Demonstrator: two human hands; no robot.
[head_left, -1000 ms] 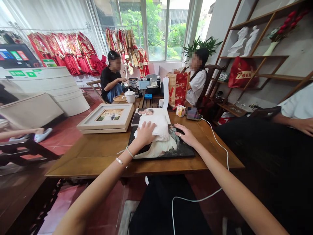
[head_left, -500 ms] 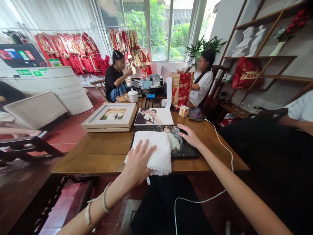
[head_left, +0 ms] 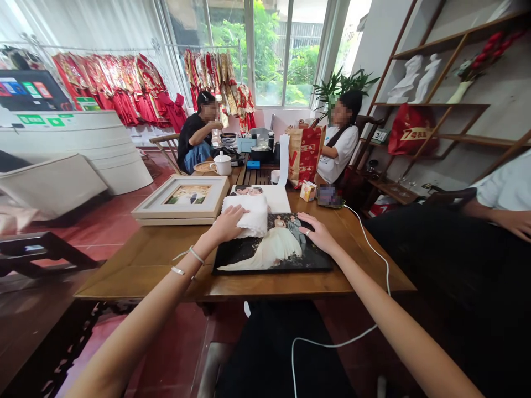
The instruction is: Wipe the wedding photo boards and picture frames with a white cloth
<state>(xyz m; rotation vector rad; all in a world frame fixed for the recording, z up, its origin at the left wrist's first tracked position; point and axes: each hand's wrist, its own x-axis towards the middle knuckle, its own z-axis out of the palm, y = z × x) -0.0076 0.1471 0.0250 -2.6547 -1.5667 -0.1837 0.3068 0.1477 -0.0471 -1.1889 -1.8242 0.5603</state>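
Observation:
A dark glossy wedding photo panel (head_left: 249,255) lies flat on the wooden table (head_left: 166,260) in front of me. My left hand (head_left: 226,224) presses a folded white cloth (head_left: 249,214) against the panel's far left corner, fingers flat on the cloth. My right hand (head_left: 317,232) lies open and spread on the panel's right side, holding it down. A second wedding photo (head_left: 271,193) lies just beyond the panel, partly under the cloth.
A stack of cream picture frames (head_left: 182,200) sits to the left. A phone (head_left: 329,195) with a white cable (head_left: 373,243), a small box (head_left: 307,190) and a red bag (head_left: 305,155) lie beyond. Two people sit at the far end; another person's arm (head_left: 501,213) is at right.
My left hand slid the cloth from the panel's middle to its near edge, then back up to the far left corner. My right hand stayed on the panel.

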